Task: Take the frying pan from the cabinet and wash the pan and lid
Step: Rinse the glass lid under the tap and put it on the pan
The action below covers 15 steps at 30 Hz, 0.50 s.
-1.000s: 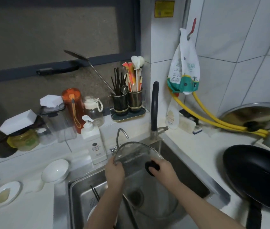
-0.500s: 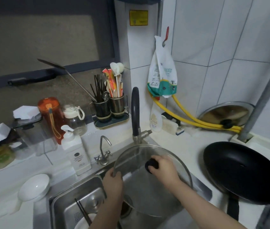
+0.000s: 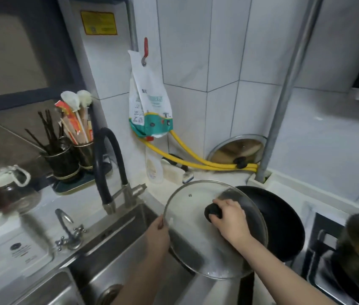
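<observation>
Glass, rimmed in metal, the pan lid [image 3: 207, 225] is held flat between the sink [image 3: 117, 245] and the black frying pan [image 3: 282, 219], its right side overlapping the pan's near rim. The right hand [image 3: 231, 219] is clenched over the black knob [image 3: 212, 213] at the lid's centre, and the left hand [image 3: 157, 235] pinches the lid's left edge, thumb on top. The frying pan sits on the pale surface [image 3: 169, 190] to the right of the sink, handle pointing toward the person, so it is plainly out of the cabinet; whether either piece is fully washed I cannot tell, as the glass shows only a faint sheen that might be water. The step in hand looks like carrying the lid across to seat it on the pan. To do that well, the knob grip should bear the weight while the left hand only steadies the rim, since wet glass can slide out of a pinch. The lid wants to be kept level, centred over the pan's bowl, and lowered until the metal rim meets the pan evenly, rather than dropped on one edge, which could knock the pan toward the stove [image 3: 337, 249] at right. The tall black faucet [image 3: 106, 164] stands clear to the left.
</observation>
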Each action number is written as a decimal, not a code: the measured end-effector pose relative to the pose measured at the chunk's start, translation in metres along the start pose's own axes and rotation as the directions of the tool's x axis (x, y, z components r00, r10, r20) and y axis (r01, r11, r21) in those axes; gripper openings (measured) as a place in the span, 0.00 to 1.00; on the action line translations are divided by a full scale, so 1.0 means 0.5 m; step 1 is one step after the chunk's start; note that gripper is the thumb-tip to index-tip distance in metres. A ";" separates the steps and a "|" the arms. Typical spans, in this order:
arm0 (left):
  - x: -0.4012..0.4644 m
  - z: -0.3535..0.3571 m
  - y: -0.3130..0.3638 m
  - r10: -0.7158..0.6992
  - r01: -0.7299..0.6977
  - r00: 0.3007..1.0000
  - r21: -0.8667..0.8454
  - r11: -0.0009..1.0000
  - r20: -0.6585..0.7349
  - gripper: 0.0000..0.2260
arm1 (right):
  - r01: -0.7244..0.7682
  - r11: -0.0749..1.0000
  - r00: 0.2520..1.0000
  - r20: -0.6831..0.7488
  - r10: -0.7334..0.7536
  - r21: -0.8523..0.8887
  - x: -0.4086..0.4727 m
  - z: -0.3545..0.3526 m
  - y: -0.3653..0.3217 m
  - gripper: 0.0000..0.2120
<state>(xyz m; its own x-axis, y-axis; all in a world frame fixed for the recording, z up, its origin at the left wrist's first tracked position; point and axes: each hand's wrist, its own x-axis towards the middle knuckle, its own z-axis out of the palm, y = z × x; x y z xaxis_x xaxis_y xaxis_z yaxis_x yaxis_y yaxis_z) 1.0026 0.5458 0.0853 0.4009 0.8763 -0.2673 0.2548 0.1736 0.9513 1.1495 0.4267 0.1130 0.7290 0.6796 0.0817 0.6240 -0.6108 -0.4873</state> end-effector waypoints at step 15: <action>0.033 0.299 0.022 -0.069 0.049 0.982 0.120 0.992 0.176 0.14 | -0.207 0.976 0.978 -0.016 0.207 -0.064 0.083 -0.077 0.239 0.24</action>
<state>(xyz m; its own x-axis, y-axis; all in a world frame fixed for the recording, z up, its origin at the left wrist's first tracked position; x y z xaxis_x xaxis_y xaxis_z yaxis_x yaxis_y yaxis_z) 1.1435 0.4951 0.0681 0.5306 0.7694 -0.3555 0.3777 0.1609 0.9119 1.2652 0.3664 0.0914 0.8466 0.5321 -0.0074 0.4759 -0.7633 -0.4369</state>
